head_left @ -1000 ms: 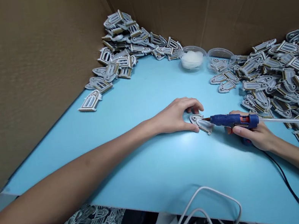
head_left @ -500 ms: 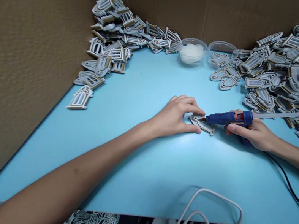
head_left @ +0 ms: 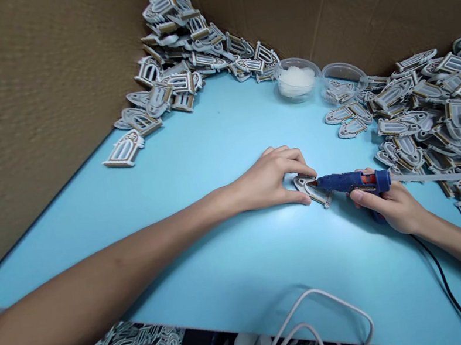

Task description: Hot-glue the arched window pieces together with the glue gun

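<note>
A small arched window-shaped piece (head_left: 315, 195), white and grey with brownish edges, lies flat on the blue table (head_left: 229, 268). The thumb and fingers of my left hand (head_left: 278, 177) are curled around its left end, gripping it against the table. My right hand (head_left: 397, 205) is wrapped around the handle of a blue hot glue gun (head_left: 346, 181). The gun's nozzle points left and meets the piece near its arched end; whether glue is coming out is too small to tell. A long clear glue stick (head_left: 449, 175) sticks out of the gun's back.
Similar arched pieces are heaped at the back left (head_left: 176, 45) and along the right (head_left: 439, 118). A clear tub (head_left: 297, 80) of white material and another clear tub (head_left: 343, 81) stand at the back. Cardboard walls (head_left: 40, 81) enclose the table. A black cord (head_left: 447, 289) and white cable (head_left: 314, 294) lie in front.
</note>
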`<action>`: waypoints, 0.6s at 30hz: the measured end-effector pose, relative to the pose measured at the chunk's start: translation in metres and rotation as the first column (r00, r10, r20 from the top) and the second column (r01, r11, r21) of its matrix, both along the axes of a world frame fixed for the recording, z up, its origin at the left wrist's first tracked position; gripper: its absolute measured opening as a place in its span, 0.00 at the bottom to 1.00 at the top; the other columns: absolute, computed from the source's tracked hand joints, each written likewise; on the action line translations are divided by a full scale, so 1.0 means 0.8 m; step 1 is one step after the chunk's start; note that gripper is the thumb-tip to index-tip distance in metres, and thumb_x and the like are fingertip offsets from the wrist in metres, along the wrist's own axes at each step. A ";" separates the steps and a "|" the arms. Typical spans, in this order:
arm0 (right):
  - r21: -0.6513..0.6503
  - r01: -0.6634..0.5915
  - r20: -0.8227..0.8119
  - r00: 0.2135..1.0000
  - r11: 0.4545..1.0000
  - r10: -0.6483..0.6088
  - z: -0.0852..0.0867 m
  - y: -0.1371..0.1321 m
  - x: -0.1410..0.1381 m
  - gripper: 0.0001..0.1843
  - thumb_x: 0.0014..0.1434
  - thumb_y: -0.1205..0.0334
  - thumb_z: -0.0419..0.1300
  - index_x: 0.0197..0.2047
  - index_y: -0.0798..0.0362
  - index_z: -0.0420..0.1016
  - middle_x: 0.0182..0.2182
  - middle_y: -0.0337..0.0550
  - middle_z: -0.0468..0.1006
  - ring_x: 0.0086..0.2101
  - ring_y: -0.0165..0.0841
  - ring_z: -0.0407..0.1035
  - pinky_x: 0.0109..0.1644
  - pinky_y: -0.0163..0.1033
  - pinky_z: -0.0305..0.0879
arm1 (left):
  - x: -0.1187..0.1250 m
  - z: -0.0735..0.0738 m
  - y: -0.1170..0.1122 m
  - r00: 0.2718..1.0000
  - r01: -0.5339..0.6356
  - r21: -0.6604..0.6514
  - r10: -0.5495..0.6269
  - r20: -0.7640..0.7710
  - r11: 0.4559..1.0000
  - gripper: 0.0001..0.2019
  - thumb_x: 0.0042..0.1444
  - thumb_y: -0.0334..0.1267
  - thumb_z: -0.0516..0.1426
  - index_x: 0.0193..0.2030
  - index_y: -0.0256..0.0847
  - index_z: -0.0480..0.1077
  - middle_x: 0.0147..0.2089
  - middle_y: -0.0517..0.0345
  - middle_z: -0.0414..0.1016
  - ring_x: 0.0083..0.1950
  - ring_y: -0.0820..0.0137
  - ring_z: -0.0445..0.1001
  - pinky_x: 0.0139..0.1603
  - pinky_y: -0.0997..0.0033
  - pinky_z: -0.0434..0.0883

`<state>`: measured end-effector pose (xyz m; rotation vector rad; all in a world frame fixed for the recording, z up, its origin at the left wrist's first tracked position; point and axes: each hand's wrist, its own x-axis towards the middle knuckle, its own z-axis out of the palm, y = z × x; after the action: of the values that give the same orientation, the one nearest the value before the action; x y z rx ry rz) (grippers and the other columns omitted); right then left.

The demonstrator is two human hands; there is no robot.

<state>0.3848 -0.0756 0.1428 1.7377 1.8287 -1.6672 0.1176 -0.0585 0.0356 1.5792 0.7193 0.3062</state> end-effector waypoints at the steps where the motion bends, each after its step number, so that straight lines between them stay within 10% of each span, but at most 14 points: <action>1: 0.001 0.001 -0.003 1.000 1.000 -0.001 0.000 0.000 0.000 0.27 0.69 0.41 0.57 0.24 0.51 0.69 0.26 0.42 0.68 0.32 0.37 0.65 0.35 0.41 0.58 | 0.000 0.000 0.000 1.000 0.000 0.000 0.000 -0.001 1.000 0.21 0.56 0.48 0.72 0.54 0.47 0.80 0.52 0.56 0.80 0.54 0.63 0.74 0.54 0.65 0.57; 18: -0.007 0.004 0.003 1.000 1.000 -0.004 0.001 0.000 0.000 0.26 0.69 0.43 0.57 0.24 0.51 0.69 0.26 0.41 0.69 0.32 0.37 0.64 0.36 0.41 0.58 | -0.001 -0.001 -0.003 1.000 -0.001 0.015 0.001 -0.006 1.000 0.21 0.56 0.49 0.71 0.54 0.47 0.80 0.53 0.55 0.80 0.54 0.62 0.74 0.54 0.65 0.58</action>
<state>0.3850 -0.0758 0.1435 1.7415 1.8170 -1.6692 0.1171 -0.0606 0.0349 1.5949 0.7244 0.3082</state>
